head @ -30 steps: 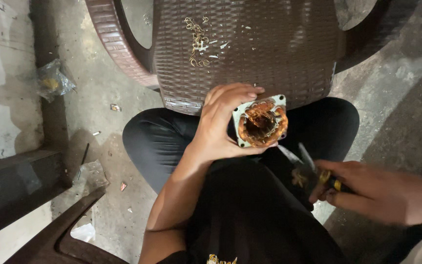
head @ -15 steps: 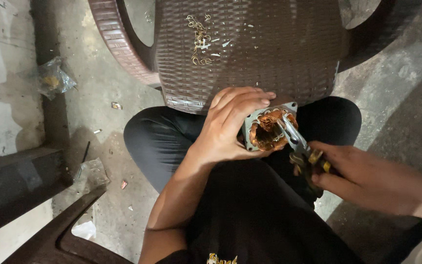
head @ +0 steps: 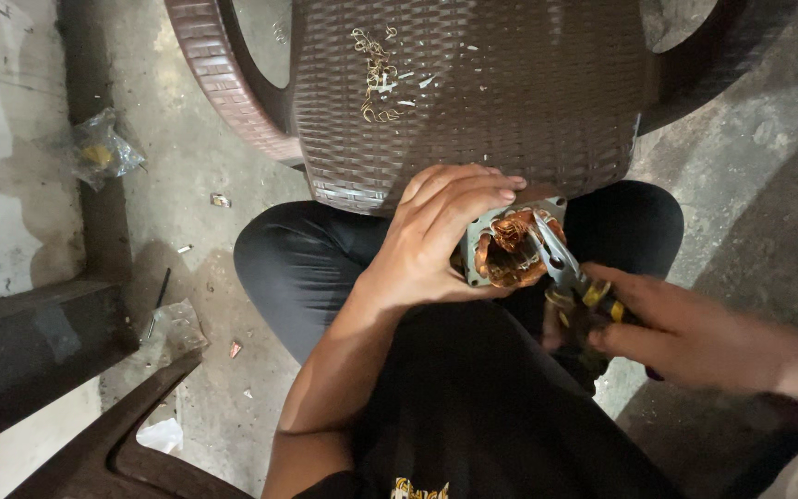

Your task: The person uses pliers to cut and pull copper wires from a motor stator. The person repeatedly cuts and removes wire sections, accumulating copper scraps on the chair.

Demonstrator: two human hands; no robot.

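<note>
My left hand (head: 436,236) grips a square metal motor stator (head: 510,248) with copper windings inside, held over my lap just in front of a brown wicker chair seat. My right hand (head: 685,328) holds pliers (head: 561,268) with dark and yellow handles; the jaws reach into the copper coil at the stator's right side. Both hands sit close together above my dark trousers.
The brown wicker chair (head: 473,92) stands directly ahead with copper wire scraps (head: 376,69) on its seat. A crumpled plastic bag (head: 99,152) lies on the concrete floor at left. Another chair's arm (head: 131,444) is at lower left.
My right hand has moved up and left with the pliers, from beside my lap to the stator, where the jaws now reach into the copper winding. The left hand shifted only slightly.
</note>
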